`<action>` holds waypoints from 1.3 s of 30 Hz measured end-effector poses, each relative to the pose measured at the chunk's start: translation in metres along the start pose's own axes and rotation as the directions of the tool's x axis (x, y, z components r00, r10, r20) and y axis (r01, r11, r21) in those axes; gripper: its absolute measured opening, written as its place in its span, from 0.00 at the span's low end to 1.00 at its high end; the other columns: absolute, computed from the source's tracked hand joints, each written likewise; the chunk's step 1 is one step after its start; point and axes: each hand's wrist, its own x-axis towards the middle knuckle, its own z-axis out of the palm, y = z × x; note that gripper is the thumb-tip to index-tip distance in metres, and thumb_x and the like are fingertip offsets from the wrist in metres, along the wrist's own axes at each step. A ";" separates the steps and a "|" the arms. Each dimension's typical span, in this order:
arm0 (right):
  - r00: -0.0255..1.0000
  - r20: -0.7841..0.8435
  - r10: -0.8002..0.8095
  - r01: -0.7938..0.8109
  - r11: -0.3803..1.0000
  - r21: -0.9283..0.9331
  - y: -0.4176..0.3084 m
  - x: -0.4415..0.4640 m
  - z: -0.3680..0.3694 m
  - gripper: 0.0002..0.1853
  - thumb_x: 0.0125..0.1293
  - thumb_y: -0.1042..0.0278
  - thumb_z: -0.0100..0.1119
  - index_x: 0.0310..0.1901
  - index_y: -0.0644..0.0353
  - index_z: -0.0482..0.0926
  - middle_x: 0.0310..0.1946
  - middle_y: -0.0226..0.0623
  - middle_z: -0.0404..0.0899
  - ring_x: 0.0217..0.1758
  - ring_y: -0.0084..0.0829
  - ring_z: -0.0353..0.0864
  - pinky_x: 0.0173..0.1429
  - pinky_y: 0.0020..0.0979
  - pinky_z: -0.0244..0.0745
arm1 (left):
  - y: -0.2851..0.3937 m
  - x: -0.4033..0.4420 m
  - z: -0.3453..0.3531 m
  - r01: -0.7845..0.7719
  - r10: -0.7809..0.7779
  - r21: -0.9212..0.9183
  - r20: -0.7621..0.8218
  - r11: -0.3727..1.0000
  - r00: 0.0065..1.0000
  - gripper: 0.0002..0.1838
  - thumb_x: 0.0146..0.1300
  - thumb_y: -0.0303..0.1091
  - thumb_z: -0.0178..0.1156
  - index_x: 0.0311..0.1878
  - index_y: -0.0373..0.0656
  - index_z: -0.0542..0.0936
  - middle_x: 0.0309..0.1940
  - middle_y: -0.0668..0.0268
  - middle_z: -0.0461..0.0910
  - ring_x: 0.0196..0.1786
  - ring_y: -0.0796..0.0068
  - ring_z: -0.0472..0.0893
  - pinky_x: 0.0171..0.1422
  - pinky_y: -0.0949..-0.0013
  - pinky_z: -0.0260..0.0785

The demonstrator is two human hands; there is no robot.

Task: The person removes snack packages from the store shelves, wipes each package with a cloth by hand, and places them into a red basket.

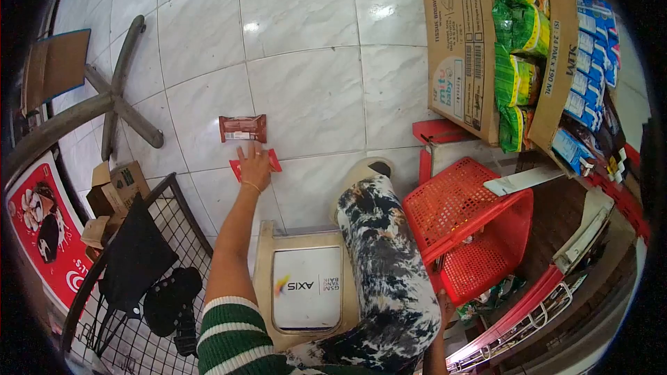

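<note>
Passage: floor ahead | blocks: legged base left, red basket right | shelf depth unclear

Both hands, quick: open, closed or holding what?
Left hand: over the red packet; grip cannot be told.
Right hand: by the red basket, mostly hidden; cannot be told.

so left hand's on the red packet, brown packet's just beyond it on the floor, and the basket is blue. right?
Basket is red, not blue; the head view shows it. The left hand is on the red packet, with the brown packet just beyond.
</note>
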 end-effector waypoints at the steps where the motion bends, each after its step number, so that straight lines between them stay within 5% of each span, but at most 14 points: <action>1: 1.000 0.028 0.001 0.000 0.999 -0.038 0.009 0.005 -0.008 0.17 0.60 0.57 0.55 0.22 0.62 0.72 0.21 0.26 0.69 0.27 0.22 0.62 0.34 0.28 0.59 | -0.008 0.011 -0.018 -0.012 0.013 0.023 -0.068 1.000 0.998 0.21 0.42 0.38 0.63 0.42 0.41 0.74 0.60 0.54 0.58 0.64 0.55 0.55 0.64 0.39 0.41; 3: 0.999 0.051 0.008 -0.004 0.997 -0.074 0.023 0.011 -0.018 0.17 0.60 0.56 0.55 0.24 0.64 0.73 0.22 0.28 0.70 0.28 0.23 0.64 0.35 0.28 0.60 | -0.021 0.036 -0.034 -0.028 0.034 0.050 -0.134 0.998 0.990 0.23 0.40 0.39 0.64 0.42 0.41 0.75 0.63 0.54 0.55 0.66 0.54 0.52 0.64 0.38 0.40; 6: 0.998 -0.057 0.002 -0.016 0.970 -0.241 0.027 0.009 -0.017 0.18 0.60 0.56 0.56 0.25 0.65 0.73 0.22 0.30 0.70 0.29 0.25 0.64 0.35 0.30 0.60 | -0.031 0.061 -0.041 -0.050 0.045 0.133 0.040 0.990 0.998 0.28 0.33 0.44 0.67 0.43 0.47 0.76 0.65 0.54 0.50 0.65 0.54 0.53 0.62 0.42 0.47; 8: 0.997 -0.072 0.038 -0.043 0.997 -0.070 0.016 0.003 -0.007 0.19 0.59 0.55 0.56 0.27 0.67 0.73 0.24 0.32 0.71 0.29 0.26 0.65 0.36 0.32 0.61 | -0.027 0.073 -0.044 0.015 -0.036 0.069 0.310 0.998 0.950 0.34 0.27 0.50 0.69 0.45 0.55 0.77 0.65 0.54 0.49 0.64 0.57 0.54 0.59 0.48 0.52; 12: 0.992 0.120 -0.036 0.030 0.998 0.050 0.046 0.008 -0.027 0.16 0.62 0.57 0.54 0.32 0.65 0.75 0.30 0.29 0.74 0.31 0.21 0.66 0.37 0.27 0.62 | 0.005 0.051 -0.069 0.169 -0.152 -0.023 0.324 0.985 0.934 0.36 0.23 0.55 0.70 0.46 0.59 0.78 0.62 0.53 0.54 0.63 0.58 0.54 0.58 0.52 0.53; 18: 0.995 -0.043 -0.093 0.100 0.974 0.205 0.026 -0.033 0.002 0.12 0.63 0.62 0.53 0.26 0.61 0.74 0.22 0.22 0.70 0.26 0.14 0.62 0.31 0.20 0.58 | 0.051 0.018 -0.087 0.246 -0.207 -0.203 0.192 0.948 0.959 0.35 0.22 0.57 0.71 0.41 0.56 0.79 0.58 0.54 0.58 0.63 0.57 0.52 0.58 0.36 0.46; 24: 0.976 -0.136 -0.167 0.185 0.974 0.131 0.031 -0.074 -0.007 0.16 0.62 0.61 0.54 0.21 0.61 0.69 0.16 0.17 0.58 0.22 0.13 0.51 0.26 0.21 0.47 | 0.078 0.002 -0.093 -0.074 -0.044 -0.605 -0.178 0.793 0.983 0.32 0.25 0.51 0.72 0.36 0.42 0.77 0.56 0.53 0.57 0.57 0.54 0.59 0.57 0.59 0.60; 26: 0.976 -0.155 -0.153 0.166 0.983 0.077 0.042 -0.083 -0.021 0.15 0.62 0.61 0.53 0.22 0.61 0.70 0.17 0.17 0.58 0.23 0.13 0.51 0.26 0.21 0.47 | 0.100 -0.006 -0.134 -0.298 -0.274 -0.747 -0.536 0.595 0.799 0.32 0.27 0.48 0.73 0.39 0.42 0.77 0.54 0.58 0.56 0.55 0.58 0.61 0.56 0.60 0.59; 28: 0.960 -0.201 -0.194 0.243 0.935 0.258 0.051 -0.095 -0.025 0.14 0.62 0.61 0.54 0.24 0.61 0.71 0.18 0.18 0.61 0.24 0.13 0.54 0.27 0.20 0.49 | 0.113 -0.019 -0.193 -0.425 -0.242 -0.684 -0.654 0.593 0.717 0.28 0.34 0.43 0.71 0.41 0.42 0.76 0.52 0.61 0.56 0.54 0.64 0.61 0.55 0.62 0.59; 30: 0.944 -0.270 -0.188 0.279 0.893 0.352 0.052 -0.108 -0.027 0.12 0.62 0.62 0.54 0.25 0.61 0.73 0.20 0.18 0.65 0.25 0.13 0.57 0.29 0.20 0.53 | 0.130 -0.038 -0.252 -0.483 -0.357 -0.874 -0.434 -0.057 0.827 0.19 0.48 0.37 0.63 0.42 0.39 0.74 0.49 0.61 0.64 0.51 0.69 0.66 0.55 0.62 0.61; 31: 0.928 -0.331 -0.169 0.298 0.870 0.393 0.055 -0.113 -0.026 0.14 0.61 0.63 0.55 0.23 0.61 0.69 0.19 0.18 0.61 0.24 0.14 0.55 0.28 0.21 0.53 | 0.140 -0.040 -0.268 -0.514 -0.279 -0.777 -0.436 -0.363 0.856 0.16 0.54 0.36 0.57 0.46 0.42 0.72 0.46 0.63 0.70 0.47 0.71 0.70 0.52 0.62 0.63; 32: 0.909 -0.390 -0.145 0.320 0.843 0.432 0.057 -0.120 -0.027 0.16 0.60 0.64 0.57 0.20 0.60 0.66 0.17 0.18 0.58 0.23 0.15 0.53 0.28 0.22 0.52 | 0.153 -0.048 -0.284 -0.524 -0.250 -0.764 -0.461 -0.376 0.852 0.16 0.54 0.36 0.57 0.46 0.42 0.72 0.46 0.63 0.70 0.47 0.71 0.70 0.52 0.62 0.63; 34: 0.913 -0.400 -0.082 0.314 0.768 0.558 0.064 -0.138 -0.031 0.15 0.60 0.64 0.57 0.20 0.60 0.67 0.18 0.19 0.60 0.24 0.14 0.54 0.28 0.22 0.53 | 0.193 -0.092 -0.344 -0.181 -0.019 -0.660 -0.245 -0.729 0.969 0.18 0.55 0.40 0.55 0.47 0.45 0.72 0.40 0.67 0.76 0.42 0.72 0.74 0.47 0.64 0.64; 39: 0.867 -0.498 0.014 0.374 0.643 0.668 0.087 -0.184 -0.057 0.13 0.60 0.61 0.57 0.23 0.60 0.73 0.21 0.20 0.69 0.25 0.13 0.60 0.28 0.19 0.57 | 0.252 -0.150 -0.372 0.171 0.301 -0.626 -0.107 -0.761 0.947 0.15 0.52 0.44 0.55 0.39 0.45 0.75 0.34 0.67 0.78 0.40 0.69 0.75 0.44 0.62 0.66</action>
